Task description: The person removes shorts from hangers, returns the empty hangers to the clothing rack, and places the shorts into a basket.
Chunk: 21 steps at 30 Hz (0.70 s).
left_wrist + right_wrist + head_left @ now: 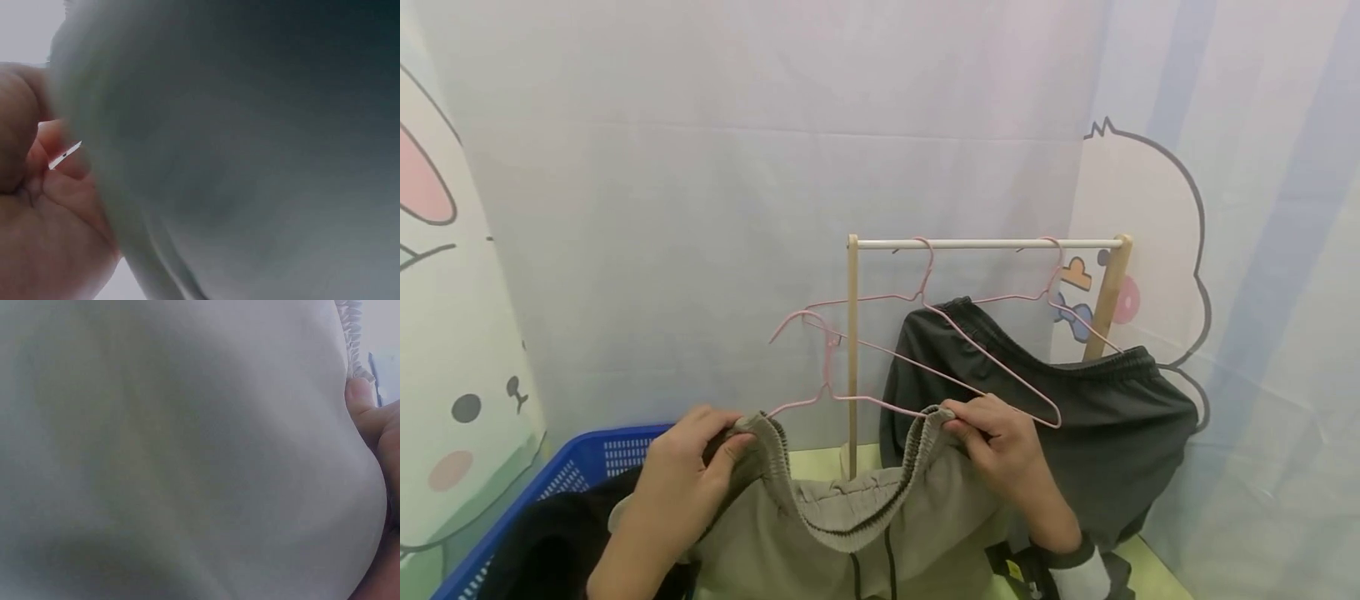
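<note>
A pair of khaki pants (940, 508) with an elastic waistband and dark drawstrings hangs between both hands; its lower legs are out of view. My left hand (681, 475) pinches the left end of the waistband between thumb and fingers. At the right end, my right hand (1000, 450) pinches the band the same way. A pink wire hanger (828, 358) has its shoulders running down into the waistband, its hook free in the air left of the rack's post. The khaki cloth (250, 156) fills most of the left wrist view, and the same cloth (206, 456) fills the right one.
Behind stands a small rack (985, 244) with wooden posts. A bare pink hanger (992, 354) and dark grey shorts (1075, 417) on another hanger hang from its bar. At left is a blue basket (591, 450) with black clothing (550, 542). Dark cloth lies below the right wrist.
</note>
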{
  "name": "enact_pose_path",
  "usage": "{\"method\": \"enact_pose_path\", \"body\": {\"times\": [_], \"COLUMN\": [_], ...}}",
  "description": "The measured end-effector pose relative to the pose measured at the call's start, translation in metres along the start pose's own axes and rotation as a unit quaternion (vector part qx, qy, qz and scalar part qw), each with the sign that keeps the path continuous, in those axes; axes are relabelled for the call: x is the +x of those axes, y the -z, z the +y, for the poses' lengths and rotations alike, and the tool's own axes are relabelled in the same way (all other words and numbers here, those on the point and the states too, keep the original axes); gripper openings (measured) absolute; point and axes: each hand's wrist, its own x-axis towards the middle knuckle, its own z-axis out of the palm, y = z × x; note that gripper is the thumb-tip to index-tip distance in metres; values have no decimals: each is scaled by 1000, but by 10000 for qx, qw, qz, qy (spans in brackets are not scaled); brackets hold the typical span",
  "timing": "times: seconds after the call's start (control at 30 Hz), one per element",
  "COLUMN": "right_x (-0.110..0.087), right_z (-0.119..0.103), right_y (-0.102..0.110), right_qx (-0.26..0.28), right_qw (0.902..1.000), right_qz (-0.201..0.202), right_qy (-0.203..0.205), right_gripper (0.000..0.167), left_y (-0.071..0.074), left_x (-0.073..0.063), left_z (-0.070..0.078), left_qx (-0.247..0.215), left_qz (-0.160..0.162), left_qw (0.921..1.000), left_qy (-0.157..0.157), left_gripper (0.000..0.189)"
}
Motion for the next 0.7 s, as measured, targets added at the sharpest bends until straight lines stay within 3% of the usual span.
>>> {"method": "enact_pose_path", "body": {"times": [0.13,0.27,0.4,0.6,0.7], "right_x": [1,2,2,5,8], "right_z": [-9,-15,-16,-26,-39], "right_y": [-7,-12,-12,-9,-15], "right_qx": [9,-44,-95,-224,-305], "right_qw": [9997,9996,9994,9974,9976], "right_qz": [-112,-231,-323,-619,-610], "right_qy": [215,183,104,-284,-89], "right_gripper": [28,28,23,32,33], "left_y": [-15,-26,-28,-30,-34], "left_x": [2,4,5,5,4], "left_z": [11,17,19,20,22], "left_qx": [-144,-291,-333,-356,-403], "left_qz": [97,100,230,281,137], "left_qw": [9997,9994,9990,9985,9987], "left_qy": [-144,-172,-191,-296,-265], "left_gripper": [15,13,13,14,15]}}
